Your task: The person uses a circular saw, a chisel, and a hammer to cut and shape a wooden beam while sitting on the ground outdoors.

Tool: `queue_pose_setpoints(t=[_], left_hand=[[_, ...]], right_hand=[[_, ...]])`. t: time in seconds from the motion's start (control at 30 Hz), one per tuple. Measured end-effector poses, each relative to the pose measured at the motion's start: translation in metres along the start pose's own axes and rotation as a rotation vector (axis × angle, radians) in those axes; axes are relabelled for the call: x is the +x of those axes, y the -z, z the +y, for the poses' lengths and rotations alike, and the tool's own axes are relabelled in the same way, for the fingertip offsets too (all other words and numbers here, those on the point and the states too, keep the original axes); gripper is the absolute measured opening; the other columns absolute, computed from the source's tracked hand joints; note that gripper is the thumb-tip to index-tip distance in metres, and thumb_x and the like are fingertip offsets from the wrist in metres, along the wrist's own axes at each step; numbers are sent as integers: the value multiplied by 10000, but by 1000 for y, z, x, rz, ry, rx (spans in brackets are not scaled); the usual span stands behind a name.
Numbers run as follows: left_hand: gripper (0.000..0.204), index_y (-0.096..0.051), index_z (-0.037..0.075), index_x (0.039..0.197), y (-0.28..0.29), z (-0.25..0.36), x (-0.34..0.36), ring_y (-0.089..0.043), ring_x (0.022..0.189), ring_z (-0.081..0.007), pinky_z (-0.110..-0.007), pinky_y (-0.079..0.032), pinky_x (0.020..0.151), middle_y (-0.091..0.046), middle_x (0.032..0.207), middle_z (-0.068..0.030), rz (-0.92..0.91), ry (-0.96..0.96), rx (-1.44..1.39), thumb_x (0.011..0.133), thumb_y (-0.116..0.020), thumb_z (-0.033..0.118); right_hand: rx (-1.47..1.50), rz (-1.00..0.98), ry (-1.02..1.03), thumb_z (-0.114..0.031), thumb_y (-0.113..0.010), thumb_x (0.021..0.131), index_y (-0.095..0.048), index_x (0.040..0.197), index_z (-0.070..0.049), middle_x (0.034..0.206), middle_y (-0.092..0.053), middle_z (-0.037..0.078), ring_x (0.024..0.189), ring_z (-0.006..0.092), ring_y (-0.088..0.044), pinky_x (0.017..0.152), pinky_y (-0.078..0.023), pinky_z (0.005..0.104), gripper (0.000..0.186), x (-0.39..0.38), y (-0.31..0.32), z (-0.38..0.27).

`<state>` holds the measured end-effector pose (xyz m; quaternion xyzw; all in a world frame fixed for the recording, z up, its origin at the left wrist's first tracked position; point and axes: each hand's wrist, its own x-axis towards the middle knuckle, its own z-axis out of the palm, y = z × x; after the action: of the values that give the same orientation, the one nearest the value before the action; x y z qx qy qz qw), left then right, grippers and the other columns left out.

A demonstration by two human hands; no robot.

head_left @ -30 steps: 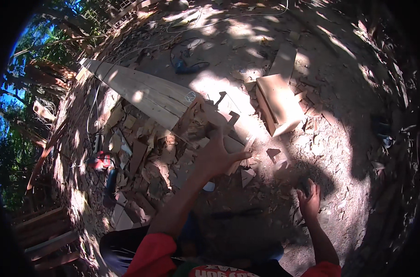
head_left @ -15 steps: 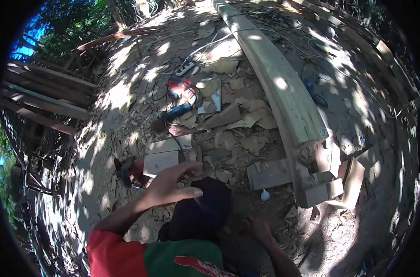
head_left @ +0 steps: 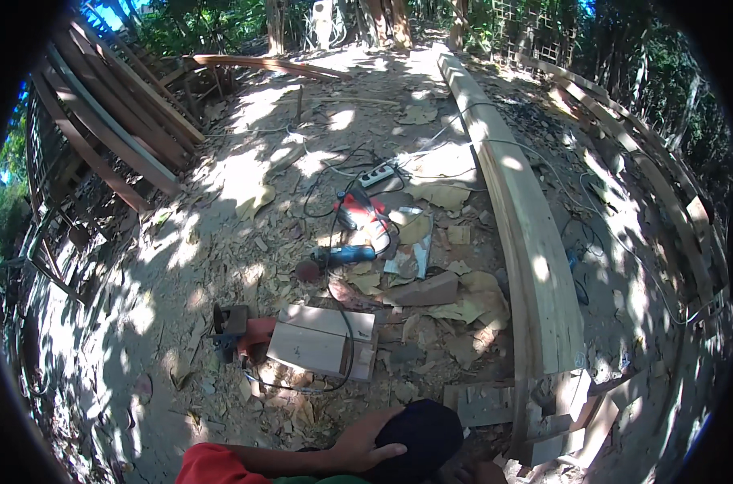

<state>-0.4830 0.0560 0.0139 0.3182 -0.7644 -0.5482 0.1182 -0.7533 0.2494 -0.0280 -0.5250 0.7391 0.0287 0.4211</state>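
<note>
My left hand (head_left: 372,442) rests on a dark, rounded, cloth-covered form (head_left: 429,436) at the bottom, which looks like my bent knee. Its thumb lies apart from the fingers, whose tips are partly hidden. Only a dim bit of skin at the bottom edge, probably my right hand (head_left: 487,473), shows to the right of it; its fingers cannot be made out. Ahead of the left hand are light wooden boards (head_left: 310,351) beside a red and black tool (head_left: 249,332) with a black cord. Neither tool nor boards are touched by the visible hand.
A long squared beam (head_left: 528,234) runs from far to near on the right, above wood offcuts (head_left: 479,403). Beyond the boards lie a blue angle grinder (head_left: 344,255), a red-and-white power tool (head_left: 362,216) and a power strip (head_left: 376,176). Planks (head_left: 116,121) stack at left; cords cross leafy ground.
The view has tilted up, showing more far ground, and my hands sit lower in it. My left hand has settled onto the dark form. My right hand has nearly left the view.
</note>
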Motion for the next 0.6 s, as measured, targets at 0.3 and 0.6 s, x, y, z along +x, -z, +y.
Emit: queue_pose_setpoints(t=[0.3,0.6], left_hand=[[791,-339,16,1485,-6,-8,6,-431,1344,-396,-476,-332,1128,-447,1435,-254,-1,-124,121,906,-631,470],[752,-407,41,1466,-8,52,33,-478,1317,-373,-490,-370,1099,-470,1445,-234,-56,-450,481,876,-690,414]], right_hand=[[145,271,-34,-351,-647,915,-677,1139,-44,1088,-663,212,1011,413,-629,850,-492,503,381,-49,-39,3],[289,322,-137,-354,-658,911,-676,1152,-37,1128,-641,247,1062,410,-610,915,-454,509,399,-105,-71,-8]])
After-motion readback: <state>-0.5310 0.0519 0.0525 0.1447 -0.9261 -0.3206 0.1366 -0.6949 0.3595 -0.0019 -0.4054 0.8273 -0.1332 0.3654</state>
